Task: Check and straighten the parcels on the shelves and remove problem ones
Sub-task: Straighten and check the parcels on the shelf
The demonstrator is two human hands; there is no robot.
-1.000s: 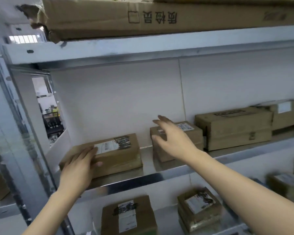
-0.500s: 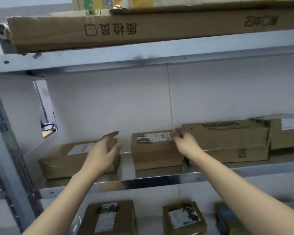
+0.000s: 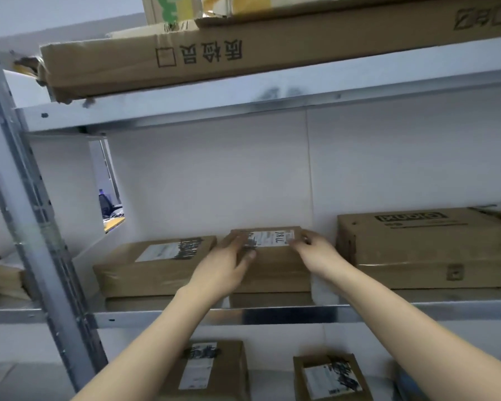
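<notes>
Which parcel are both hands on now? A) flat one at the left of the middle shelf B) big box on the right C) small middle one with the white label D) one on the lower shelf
C: the left hand and right hand hold the two sides of the small middle parcel.

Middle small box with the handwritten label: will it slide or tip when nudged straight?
The small box is squat with flat faces, so it likely stays stiff and won't tip. The shelf is smooth shiny metal, so it should slide easily. The left hand and right hand grip its top corners, which should steady it.
</notes>
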